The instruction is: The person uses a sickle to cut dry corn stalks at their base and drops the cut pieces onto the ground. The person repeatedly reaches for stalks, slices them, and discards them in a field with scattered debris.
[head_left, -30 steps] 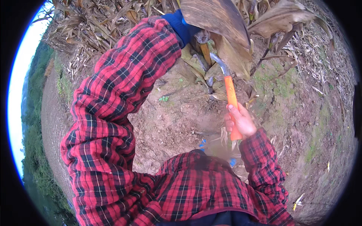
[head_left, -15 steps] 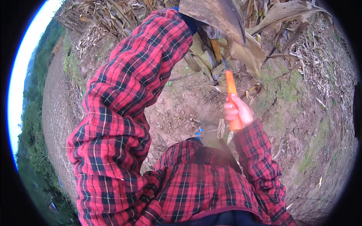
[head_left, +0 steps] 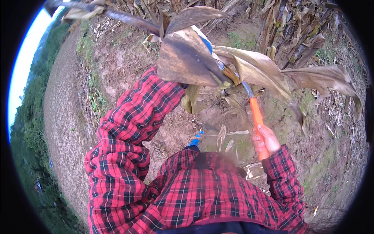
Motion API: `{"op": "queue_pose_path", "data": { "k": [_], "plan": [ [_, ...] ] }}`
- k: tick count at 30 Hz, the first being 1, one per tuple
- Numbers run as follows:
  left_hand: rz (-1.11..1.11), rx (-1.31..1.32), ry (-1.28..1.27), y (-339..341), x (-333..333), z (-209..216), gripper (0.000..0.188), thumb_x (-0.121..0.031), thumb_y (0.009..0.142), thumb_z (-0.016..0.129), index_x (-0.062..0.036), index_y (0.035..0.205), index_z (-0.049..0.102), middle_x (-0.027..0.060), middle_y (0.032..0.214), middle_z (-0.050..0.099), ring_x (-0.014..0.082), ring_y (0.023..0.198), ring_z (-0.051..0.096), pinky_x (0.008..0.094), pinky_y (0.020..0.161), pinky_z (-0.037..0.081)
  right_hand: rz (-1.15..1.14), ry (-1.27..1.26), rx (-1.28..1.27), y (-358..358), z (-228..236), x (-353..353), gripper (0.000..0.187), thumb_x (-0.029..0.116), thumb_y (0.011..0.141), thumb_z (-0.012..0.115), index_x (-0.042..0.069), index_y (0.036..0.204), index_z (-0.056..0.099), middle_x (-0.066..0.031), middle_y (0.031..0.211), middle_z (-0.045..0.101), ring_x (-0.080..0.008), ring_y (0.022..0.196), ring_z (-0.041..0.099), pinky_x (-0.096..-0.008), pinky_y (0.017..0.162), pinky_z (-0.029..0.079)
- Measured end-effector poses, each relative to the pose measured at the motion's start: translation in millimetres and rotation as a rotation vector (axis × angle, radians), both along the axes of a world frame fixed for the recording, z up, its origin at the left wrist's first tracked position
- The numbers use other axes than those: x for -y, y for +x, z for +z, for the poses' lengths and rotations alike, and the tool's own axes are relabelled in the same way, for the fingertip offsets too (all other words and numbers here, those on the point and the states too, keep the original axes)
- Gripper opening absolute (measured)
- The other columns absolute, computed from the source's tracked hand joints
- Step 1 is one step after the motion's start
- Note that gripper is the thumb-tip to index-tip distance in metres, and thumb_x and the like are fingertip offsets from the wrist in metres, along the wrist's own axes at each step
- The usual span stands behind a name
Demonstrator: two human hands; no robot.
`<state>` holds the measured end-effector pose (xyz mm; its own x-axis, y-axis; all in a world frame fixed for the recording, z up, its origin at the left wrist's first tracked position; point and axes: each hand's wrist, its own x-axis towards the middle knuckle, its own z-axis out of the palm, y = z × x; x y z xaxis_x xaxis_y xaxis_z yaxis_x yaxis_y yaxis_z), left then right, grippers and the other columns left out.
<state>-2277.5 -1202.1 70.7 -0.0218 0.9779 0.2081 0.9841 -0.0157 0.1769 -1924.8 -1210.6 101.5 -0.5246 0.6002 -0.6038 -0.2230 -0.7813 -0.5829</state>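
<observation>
My right hand [head_left: 266, 139] is wrapped round the orange handle of a sickle [head_left: 257, 111], whose metal blade reaches up to the cut, yellowish end of a dry corn stalk [head_left: 134, 22]. The stalk lies tilted across the upper view, off the ground, with withered leaves hanging from it. A broad brown leaf [head_left: 187, 58] covers most of my left hand; only a blue and white gloved patch [head_left: 206, 43] shows past its edge. My left arm stretches up to the stalk, which moves with it, though the fingers themselves are hidden.
Standing dry corn stalks [head_left: 286, 31] rise at the upper right. Bare reddish soil [head_left: 117, 58] with scattered dead leaves lies below. A blue shoe [head_left: 196, 138] shows near my body. Green trees [head_left: 33, 128] line the far left.
The stalk has swung from near upright to a flatter tilt, its leaves spreading to the right. My left arm has come lower; my right hand has moved right and down with the sickle.
</observation>
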Motion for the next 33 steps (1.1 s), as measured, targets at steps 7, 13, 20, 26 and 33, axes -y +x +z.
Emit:
{"op": "queue_pose_path", "data": {
  "k": [7, 13, 20, 26, 33],
  "plan": [
    [-0.268, -0.044, 0.284, 12.8, -43.5, 78.4, 0.025, -0.027, 0.067, 0.067, -0.0061, 0.074, 0.056, 0.0087, 0.064, 0.054, 0.0291, 0.065, 0.058, 0.0390, 0.058, 0.044, 0.052, 0.373, 0.115, -96.7, -14.0, -122.4, 0.016, 0.023, 0.090, 0.046, 0.010, 0.086, 0.037, 0.0006, 0.060, 0.039, -0.0088, 0.043, 0.038, -0.0267, 0.037, 0.037],
    [0.105, -0.088, 0.053, 17.7, -52.2, -18.1, 0.027, -0.034, 0.071, 0.066, -0.0090, 0.081, 0.060, 0.0117, 0.070, 0.061, 0.0296, 0.064, 0.060, 0.0407, 0.060, 0.045, 0.041, 0.386, 0.225, -98.8, -28.3, -112.2, 0.014, 0.022, 0.091, 0.046, 0.012, 0.096, 0.038, 0.0014, 0.059, 0.040, -0.0067, 0.041, 0.038, -0.0242, 0.034, 0.036],
    [-0.015, -0.473, 0.419, -2.5, -52.7, -31.5, 0.031, -0.028, 0.074, 0.063, -0.0087, 0.098, 0.059, 0.0145, 0.086, 0.062, 0.0275, 0.087, 0.060, 0.0395, 0.076, 0.046, 0.009, 0.109, 0.136, -22.6, 11.9, 7.0, 0.019, 0.026, 0.089, 0.049, 0.011, 0.089, 0.037, 0.0003, 0.063, 0.040, -0.0065, 0.042, 0.036, -0.0227, 0.035, 0.036],
    [0.001, -0.168, 0.079, 33.0, -67.1, -19.7, 0.034, -0.033, 0.072, 0.063, -0.0079, 0.094, 0.060, 0.0142, 0.082, 0.062, 0.0288, 0.081, 0.061, 0.0413, 0.071, 0.046, -0.174, -0.108, 0.140, 59.4, 66.8, 74.5, 0.021, 0.030, 0.090, 0.047, 0.009, 0.093, 0.044, 0.0004, 0.062, 0.041, -0.0054, 0.042, 0.036, -0.0228, 0.037, 0.036],
    [0.062, -0.069, -0.118, 11.2, -55.3, 11.6, 0.038, -0.039, 0.070, 0.063, -0.0069, 0.090, 0.060, 0.0139, 0.078, 0.063, 0.0303, 0.073, 0.061, 0.0434, 0.065, 0.047, 0.168, 0.299, 0.389, -21.8, 45.0, -43.9, 0.016, 0.027, 0.092, 0.044, 0.013, 0.092, 0.037, 0.0009, 0.059, 0.039, -0.0070, 0.039, 0.037, -0.0239, 0.033, 0.037]
  ]
}}
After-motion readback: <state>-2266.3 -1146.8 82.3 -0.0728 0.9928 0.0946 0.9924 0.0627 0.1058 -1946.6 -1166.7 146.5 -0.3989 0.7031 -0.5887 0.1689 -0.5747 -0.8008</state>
